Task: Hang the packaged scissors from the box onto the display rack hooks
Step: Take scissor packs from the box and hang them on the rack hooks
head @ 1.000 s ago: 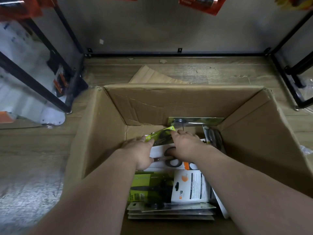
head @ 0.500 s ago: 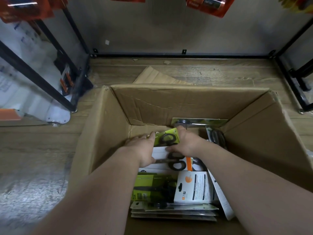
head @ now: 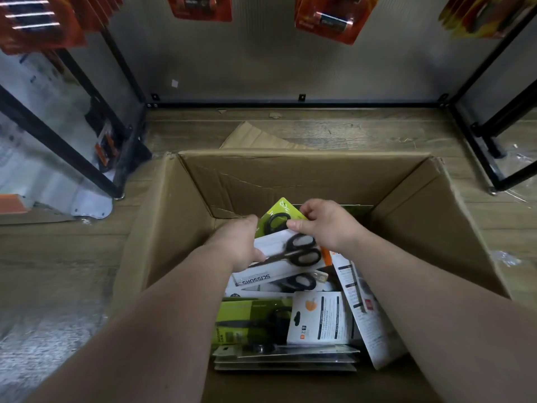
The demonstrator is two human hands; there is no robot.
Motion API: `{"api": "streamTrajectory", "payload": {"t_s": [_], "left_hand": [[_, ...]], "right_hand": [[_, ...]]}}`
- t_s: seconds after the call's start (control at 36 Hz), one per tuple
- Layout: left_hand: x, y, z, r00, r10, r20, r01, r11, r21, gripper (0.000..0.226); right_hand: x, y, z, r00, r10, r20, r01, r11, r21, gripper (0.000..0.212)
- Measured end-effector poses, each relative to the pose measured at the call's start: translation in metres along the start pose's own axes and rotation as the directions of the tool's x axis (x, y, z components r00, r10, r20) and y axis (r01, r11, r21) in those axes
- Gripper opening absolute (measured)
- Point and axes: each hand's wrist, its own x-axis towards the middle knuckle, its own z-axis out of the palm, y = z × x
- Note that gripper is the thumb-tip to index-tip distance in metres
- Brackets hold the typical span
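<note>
Cardboard box (head: pixel 174 228), hands inside: a white scissors pack (head: pixel 276 242) is gripped at its end by the left hand (head: pixel 236 245); a green pack (head: pixel 280 209) just beyond that grip is pinched by the right hand (head: pixel 328 225). One pack is best lifted clear. Hang-holes are hidden; hooks are cropped out.

Left hand (head: pixel 238 242), right hand (head: pixel 325 225) inside box (head: pixel 174 228). Scissors pack (head: pixel 290 254) between hands; second pack (head: pixel 280 212) just behind it. Pack stack (head: pixel 284 359) nearer than hands. Rack bar (head: pixel 290 105) beyond box.
</note>
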Motion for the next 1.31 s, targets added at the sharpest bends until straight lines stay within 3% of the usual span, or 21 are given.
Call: {"api": "streamTrajectory", "payload": {"t_s": [0.17, 0.31, 0.5, 0.61, 0.69, 0.75, 0.83, 0.86, 0.94, 1.03, 1.19, 1.31], "left_hand": [[-0.003, 0.006, -0.003, 0.998, 0.048, -0.051, -0.050, 0.998, -0.037, 0.032], [-0.009, 0.008, -0.008, 0.989, 0.053, -0.136, -0.055, 0.998, -0.008, 0.026], [-0.020, 0.013, -0.017, 0.983, 0.076, -0.168, -0.065, 0.996, 0.068, 0.022], [-0.024, 0.014, -0.020, 0.986, 0.060, -0.153, -0.052, 0.997, 0.054, 0.020], [-0.022, 0.012, -0.023, 0.989, 0.026, -0.147, -0.029, 0.999, -0.019, 0.020], [-0.021, 0.011, -0.024, 0.990, 0.003, -0.140, -0.015, 0.996, -0.087, 0.021], [-0.020, 0.009, -0.023, 0.992, -0.009, -0.124, -0.006, 0.993, -0.117, 0.021], [-0.020, 0.009, -0.023, 0.993, -0.012, -0.119, -0.003, 0.992, -0.124, 0.022], [-0.018, 0.007, -0.022, 0.995, -0.030, -0.096, 0.014, 0.986, -0.165, 0.024], [-0.017, 0.005, -0.021, 0.997, -0.032, -0.065, 0.018, 0.976, -0.216, 0.025], [-0.018, 0.006, -0.017, 0.999, 0.008, 0.049, 0.002, 0.982, -0.190, 0.028], [-0.019, 0.010, -0.015, 0.994, 0.049, 0.098, -0.039, 0.994, -0.099, 0.038]], "right_hand": [[-0.004, 0.000, -0.008, 1.000, 0.009, -0.024, -0.009, 1.000, 0.015, 0.036], [-0.009, 0.002, -0.014, 0.998, 0.057, 0.032, -0.055, 0.998, -0.038, 0.076], [-0.016, -0.005, -0.020, 0.999, 0.038, 0.028, -0.038, 0.999, -0.001, 0.060], [-0.016, -0.004, -0.022, 0.990, 0.139, 0.012, -0.139, 0.970, 0.200, 0.066], [-0.011, 0.001, -0.024, 0.961, 0.275, -0.032, -0.257, 0.927, 0.273, 0.087], [-0.008, 0.004, -0.025, 0.943, 0.332, -0.023, -0.323, 0.928, 0.186, 0.073], [-0.010, 0.010, -0.024, 0.934, 0.342, 0.105, -0.339, 0.940, -0.046, 0.018], [-0.012, 0.012, -0.024, 0.924, 0.355, 0.145, -0.343, 0.934, -0.099, 0.013], [-0.016, 0.016, -0.025, 0.885, 0.384, 0.264, -0.385, 0.922, -0.048, 0.027], [-0.018, 0.016, -0.028, 0.876, 0.360, 0.322, -0.370, 0.928, -0.032, 0.023], [-0.013, 0.023, -0.031, 0.933, 0.311, 0.181, -0.330, 0.940, 0.082, 0.040], [-0.012, 0.020, -0.034, 0.951, 0.292, 0.100, -0.308, 0.894, 0.325, 0.021]]}}
